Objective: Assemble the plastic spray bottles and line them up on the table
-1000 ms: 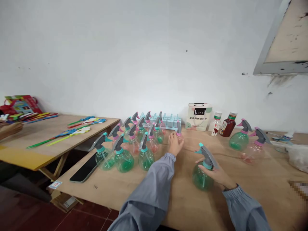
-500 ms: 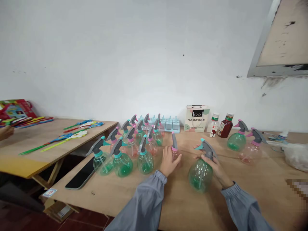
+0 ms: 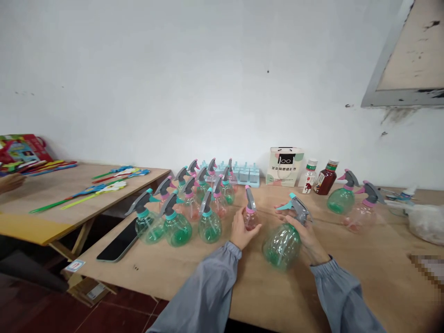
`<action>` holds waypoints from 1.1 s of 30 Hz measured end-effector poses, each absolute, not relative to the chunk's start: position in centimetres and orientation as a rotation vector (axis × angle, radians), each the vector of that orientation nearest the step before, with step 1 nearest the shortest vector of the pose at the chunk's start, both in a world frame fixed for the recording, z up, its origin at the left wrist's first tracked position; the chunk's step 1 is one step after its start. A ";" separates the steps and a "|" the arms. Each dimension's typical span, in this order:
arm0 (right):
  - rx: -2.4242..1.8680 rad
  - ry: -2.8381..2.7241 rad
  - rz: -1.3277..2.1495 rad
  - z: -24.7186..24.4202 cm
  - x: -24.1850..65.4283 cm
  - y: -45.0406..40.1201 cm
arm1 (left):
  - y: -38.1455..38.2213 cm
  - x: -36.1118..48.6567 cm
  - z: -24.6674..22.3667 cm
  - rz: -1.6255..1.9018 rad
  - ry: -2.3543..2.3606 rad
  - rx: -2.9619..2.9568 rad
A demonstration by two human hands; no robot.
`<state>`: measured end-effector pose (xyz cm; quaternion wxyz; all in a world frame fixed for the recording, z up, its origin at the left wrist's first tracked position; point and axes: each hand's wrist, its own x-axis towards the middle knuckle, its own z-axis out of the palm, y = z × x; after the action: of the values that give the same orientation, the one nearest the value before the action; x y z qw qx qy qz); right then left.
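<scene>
My left hand [image 3: 243, 230] is around the body of a small pink spray bottle [image 3: 250, 216] with a grey and pink trigger head, its thumb apart on the right side. My right hand [image 3: 307, 236] grips a green spray bottle [image 3: 282, 246] near its neck. That bottle leans, its grey and turquoise head [image 3: 296, 208] to the upper right and its base to the lower left. Just left of my left hand stands a green bottle [image 3: 210, 226], the nearest of several green and pink spray bottles grouped there.
Behind the group sits a light blue tray [image 3: 253, 178]. A paper bag [image 3: 284, 169], a white bottle [image 3: 308, 178] and a brown bottle [image 3: 325, 179] stand by the wall. Two spray bottles are at right, a phone [image 3: 120, 243] at left. Another person's hand [image 3: 10, 182] shows far left.
The green bottle in my right hand has tilted further, its base swinging left. My left hand stays at the pink bottle. The view has shifted slightly.
</scene>
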<state>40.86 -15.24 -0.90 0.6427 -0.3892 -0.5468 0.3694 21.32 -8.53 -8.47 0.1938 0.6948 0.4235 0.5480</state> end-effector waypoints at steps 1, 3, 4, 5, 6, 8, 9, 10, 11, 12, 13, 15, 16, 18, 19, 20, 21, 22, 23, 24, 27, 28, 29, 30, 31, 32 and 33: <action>-0.889 -1.245 0.823 -1.1 41.1 -15.2 | -8.5 21.3 -8.6 1.552 1.177 1.918; -0.897 -1.229 0.818 -1.5 41.4 -15.2 | -8.4 21.3 -9.0 1.621 1.178 1.838; -0.900 -1.219 0.825 -1.6 41.5 -15.3 | -8.3 21.4 -9.2 1.666 1.189 1.796; -0.898 -1.208 0.831 -1.7 41.6 -15.4 | -8.3 21.4 -9.5 1.708 1.202 1.758; -0.892 -1.194 0.838 -1.8 41.6 -15.4 | -8.3 21.4 -9.7 1.739 1.215 1.729; -0.874 -1.167 0.854 -1.8 41.5 -15.6 | -8.2 21.4 -9.9 1.755 1.227 1.699; -0.868 -1.157 0.866 -1.8 41.5 -15.6 | -8.2 21.3 -10.0 1.746 1.225 1.696; -0.864 -1.146 0.877 -1.8 41.4 -15.6 | -8.2 21.3 -10.0 1.734 1.221 1.698; -0.860 -1.136 0.888 -1.7 41.3 -15.7 | -8.2 21.3 -10.0 1.723 1.214 1.702; -0.858 -1.131 0.902 -1.6 41.3 -15.7 | -8.2 21.3 -9.9 1.717 1.208 1.702; -0.854 -1.127 0.917 -1.6 41.2 -15.7 | -8.3 21.3 -9.9 1.716 1.209 1.695; -0.841 -1.116 0.950 -1.4 41.0 -15.7 | -8.4 21.4 -10.0 1.715 1.228 1.662; -0.832 -1.111 0.970 -1.3 40.9 -15.8 | -8.5 21.4 -10.0 1.711 1.242 1.640; -0.807 -1.095 1.000 -1.3 40.7 -15.8 | -8.6 21.5 -10.1 1.703 1.257 1.606; -0.795 -1.091 1.009 -1.3 40.6 -15.8 | -8.6 21.6 -10.2 1.703 1.256 1.594; -0.786 -1.091 1.018 -1.3 40.6 -15.8 | -8.6 21.6 -10.2 1.707 1.250 1.585; -0.781 -1.092 1.026 -1.3 40.5 -15.8 | -8.7 21.6 -10.3 1.716 1.243 1.576; -0.779 -1.091 1.034 -1.3 40.4 -15.8 | -8.7 21.6 -10.3 1.726 1.234 1.569; -0.780 -1.085 1.039 -1.3 40.4 -15.9 | -8.7 21.6 -10.3 1.735 1.224 1.563; -0.784 -1.073 1.044 -1.3 40.3 -15.9 | -8.7 21.6 -10.3 1.746 1.215 1.560; -0.803 -1.032 1.041 -1.2 40.1 -16.0 | -8.7 21.4 -10.3 1.775 1.198 1.554; -0.811 -1.026 1.035 -1.2 40.0 -16.0 | -8.8 21.4 -10.3 1.779 1.195 1.554; -0.818 -1.022 1.029 -1.2 40.0 -16.0 | -8.8 21.4 -10.3 1.777 1.193 1.555; -0.825 -1.023 1.021 -1.2 40.0 -16.0 | -8.9 21.4 -10.3 1.769 1.190 1.560; -0.833 -1.026 1.013 -1.2 39.9 -16.0 | -9.0 21.4 -10.2 1.758 1.187 1.568; -0.843 -1.032 1.004 -1.3 40.0 -16.0 | -9.0 21.4 -10.2 1.745 1.185 1.579; -0.852 -1.043 0.995 -1.4 40.0 -16.0 | -9.1 21.4 -10.1 1.732 1.186 1.593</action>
<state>40.00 -15.96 -1.41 0.6695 -0.3780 -0.4626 0.4415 21.36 -9.11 -10.13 0.2504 0.5853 0.4356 0.6364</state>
